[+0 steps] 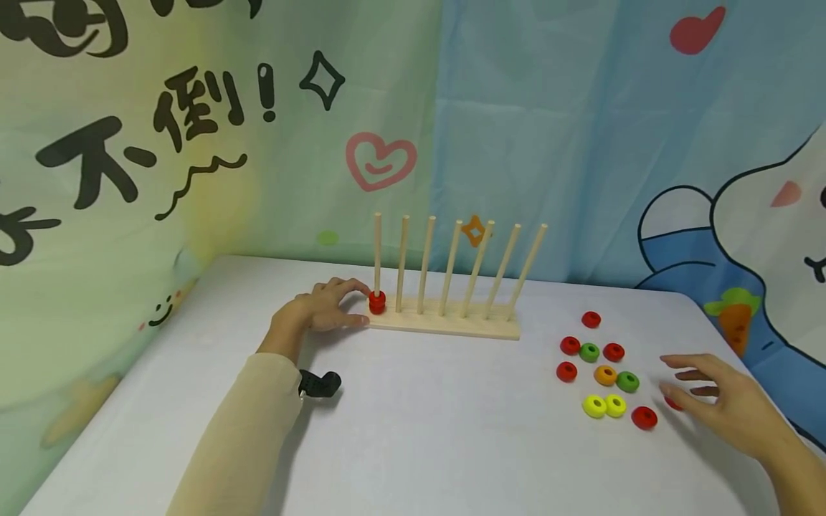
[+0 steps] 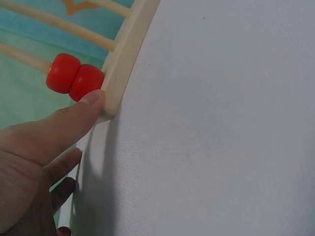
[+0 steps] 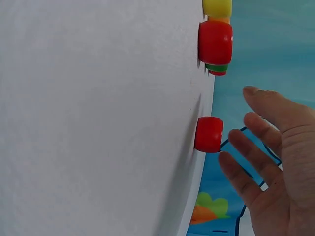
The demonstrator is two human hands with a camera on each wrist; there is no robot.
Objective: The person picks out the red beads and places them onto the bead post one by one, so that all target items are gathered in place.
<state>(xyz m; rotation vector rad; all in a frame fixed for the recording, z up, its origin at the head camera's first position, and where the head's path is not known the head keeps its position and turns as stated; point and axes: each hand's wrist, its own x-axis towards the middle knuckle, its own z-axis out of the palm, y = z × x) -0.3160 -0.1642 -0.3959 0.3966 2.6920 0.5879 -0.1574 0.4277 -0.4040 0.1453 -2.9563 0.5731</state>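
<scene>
My left hand (image 1: 329, 304) is at the left end of a wooden peg stand (image 1: 445, 327), its thumb by the front corner and its index finger reaching behind. Two red beads (image 2: 76, 76) sit stacked on the leftmost peg, close by the thumb (image 2: 74, 118). On the right, my right hand (image 1: 723, 398) hovers with fingers spread over a red bead (image 3: 209, 134) on the table, partly hidden by the thumb in the head view. Nothing is between its fingers, and the bead is apart from them in the right wrist view.
Several loose beads lie left of my right hand: red (image 1: 644, 418), green (image 1: 628, 381), orange (image 1: 605, 375) and yellow (image 1: 594, 406). The other upright pegs (image 1: 452, 269) carry no beads. A printed cloth (image 1: 529, 143) hangs behind the white table (image 1: 439, 430).
</scene>
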